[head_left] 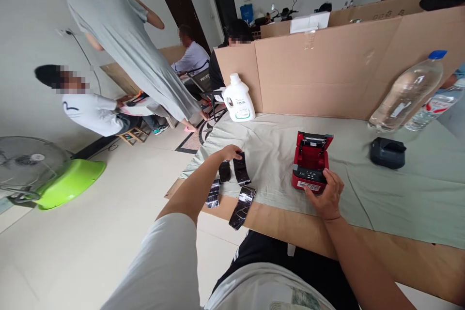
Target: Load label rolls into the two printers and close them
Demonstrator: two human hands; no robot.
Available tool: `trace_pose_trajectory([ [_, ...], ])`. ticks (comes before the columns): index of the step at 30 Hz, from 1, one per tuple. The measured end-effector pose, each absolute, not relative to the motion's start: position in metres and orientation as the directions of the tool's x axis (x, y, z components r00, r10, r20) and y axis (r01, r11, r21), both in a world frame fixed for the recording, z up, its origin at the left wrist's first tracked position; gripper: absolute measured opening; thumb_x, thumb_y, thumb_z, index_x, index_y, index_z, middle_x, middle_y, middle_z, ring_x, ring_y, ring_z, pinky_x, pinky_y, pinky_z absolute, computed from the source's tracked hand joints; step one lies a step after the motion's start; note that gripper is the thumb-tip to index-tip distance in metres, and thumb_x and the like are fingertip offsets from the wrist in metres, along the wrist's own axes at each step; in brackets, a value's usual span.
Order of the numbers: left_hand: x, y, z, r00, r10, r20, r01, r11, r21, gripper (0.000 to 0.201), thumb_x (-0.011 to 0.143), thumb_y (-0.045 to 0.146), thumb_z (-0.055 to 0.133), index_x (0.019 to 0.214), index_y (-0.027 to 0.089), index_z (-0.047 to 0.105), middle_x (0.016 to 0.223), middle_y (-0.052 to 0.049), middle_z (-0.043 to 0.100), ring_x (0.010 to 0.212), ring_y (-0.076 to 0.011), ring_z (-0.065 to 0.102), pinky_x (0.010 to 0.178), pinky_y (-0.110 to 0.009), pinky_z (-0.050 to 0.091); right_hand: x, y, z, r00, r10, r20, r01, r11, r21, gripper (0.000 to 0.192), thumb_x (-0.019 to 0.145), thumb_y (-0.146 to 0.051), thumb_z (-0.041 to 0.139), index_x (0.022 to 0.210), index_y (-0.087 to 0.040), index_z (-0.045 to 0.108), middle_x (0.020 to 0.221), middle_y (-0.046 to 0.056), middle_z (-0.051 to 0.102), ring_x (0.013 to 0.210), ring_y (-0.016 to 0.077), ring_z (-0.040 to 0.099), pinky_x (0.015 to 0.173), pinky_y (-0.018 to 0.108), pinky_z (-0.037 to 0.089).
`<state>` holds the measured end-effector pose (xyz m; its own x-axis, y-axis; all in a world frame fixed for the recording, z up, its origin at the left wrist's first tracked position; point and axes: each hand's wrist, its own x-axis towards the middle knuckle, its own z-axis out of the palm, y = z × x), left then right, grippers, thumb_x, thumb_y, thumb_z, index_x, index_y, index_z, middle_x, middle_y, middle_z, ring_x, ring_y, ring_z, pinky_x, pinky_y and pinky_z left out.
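Step in hand, as I judge it: feeding the small red printer [311,167] w/ its lid up. Right hand [327,196] rested on the printer's front right corner, fingers curled against the casing w/ the thumb along the front edge, steadying it rather than lifting. Left hand [230,153] was well apart from the right, over by the tabletop [392,247] edge, fingers closed on the top of a black glossy strip [241,168]; a second strip [242,206] and a third (shorter, partly behind the forearm) [213,194] hung over the edge just beside it. Printer sat on the grey cloth [399,193], between the hands but touching only the right. Next move, prob.: bring a strip across to the open bay, which calls for keeping the printer pinned and the strip flat, not twisted. Black device [387,152] and clear bottle [407,92] lay further right, untouched.
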<state>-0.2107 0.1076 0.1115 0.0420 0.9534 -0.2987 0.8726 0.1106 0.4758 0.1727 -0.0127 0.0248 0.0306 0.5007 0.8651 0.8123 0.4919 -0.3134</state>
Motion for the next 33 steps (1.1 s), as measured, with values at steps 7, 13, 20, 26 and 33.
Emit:
trace_pose_trajectory([
  [7, -0.238, 0.104, 0.085, -0.072, 0.986, -0.151, 0.934, 0.120, 0.337, 0.040, 0.065, 0.034, 0.074, 0.103, 0.024, 0.071, 0.115, -0.007, 0.066, 0.120, -0.0305, 0.050, 0.101, -0.035, 0.038, 0.173, -0.013, 0.022, 0.021, 0.497, 0.867, 0.813, 0.496, -0.304, 0.074, 0.076, -0.045, 0.070, 0.135, -0.017, 0.036, 0.122, 0.018, 0.053, 0.116, 0.0355, 0.051, 0.099, 0.052, 0.043],
  [13, -0.271, 0.101, 0.082, -0.178, 0.969, -0.172, 0.923, 0.225, 0.314, 0.041, 0.066, 0.020, 0.066, 0.107, 0.022, 0.067, 0.120, -0.006, 0.065, 0.117, -0.0279, 0.054, 0.097, -0.033, 0.041, 0.173, -0.012, 0.020, 0.036, 0.510, 0.860, 0.804, 0.496, -0.328, 0.071, 0.077, -0.045, 0.068, 0.134, -0.016, 0.038, 0.124, 0.018, 0.052, 0.117, 0.0348, 0.050, 0.099, 0.054, 0.041],
  [20, -0.275, 0.090, 0.080, -0.235, 0.952, -0.196, 0.905, 0.288, 0.314, 0.045, 0.056, 0.013, 0.066, 0.102, 0.017, 0.065, 0.113, -0.011, 0.066, 0.111, -0.0316, 0.057, 0.090, -0.034, 0.045, 0.173, -0.013, 0.021, 0.032, 0.499, 0.866, 0.800, 0.507, -0.322, 0.070, 0.077, -0.042, 0.068, 0.134, -0.015, 0.038, 0.122, 0.018, 0.053, 0.117, 0.0350, 0.051, 0.098, 0.056, 0.043],
  [26, -0.277, 0.091, 0.134, -0.200, 0.947, -0.253, 0.846, 0.297, 0.443, 0.036, 0.061, 0.018, 0.061, 0.097, 0.015, 0.060, 0.089, -0.004, 0.068, 0.088, -0.0224, 0.063, 0.073, -0.029, 0.049, 0.174, -0.014, 0.024, 0.029, 0.498, 0.867, 0.800, 0.508, -0.319, 0.070, 0.077, -0.039, 0.071, 0.134, -0.016, 0.039, 0.122, 0.018, 0.054, 0.116, 0.0343, 0.051, 0.100, 0.052, 0.043],
  [33, -0.225, 0.083, 0.198, 0.195, 0.939, -0.282, 0.643, 0.094, 0.760, 0.037, 0.053, 0.029, 0.074, 0.084, 0.015, 0.059, 0.079, -0.001, 0.062, 0.079, -0.0200, 0.060, 0.072, -0.030, 0.048, 0.172, -0.016, 0.025, 0.057, 0.559, 0.827, 0.775, 0.498, -0.389, 0.060, 0.080, -0.038, 0.066, 0.131, -0.019, 0.043, 0.125, 0.015, 0.052, 0.119, 0.0327, 0.049, 0.100, 0.053, 0.043],
])
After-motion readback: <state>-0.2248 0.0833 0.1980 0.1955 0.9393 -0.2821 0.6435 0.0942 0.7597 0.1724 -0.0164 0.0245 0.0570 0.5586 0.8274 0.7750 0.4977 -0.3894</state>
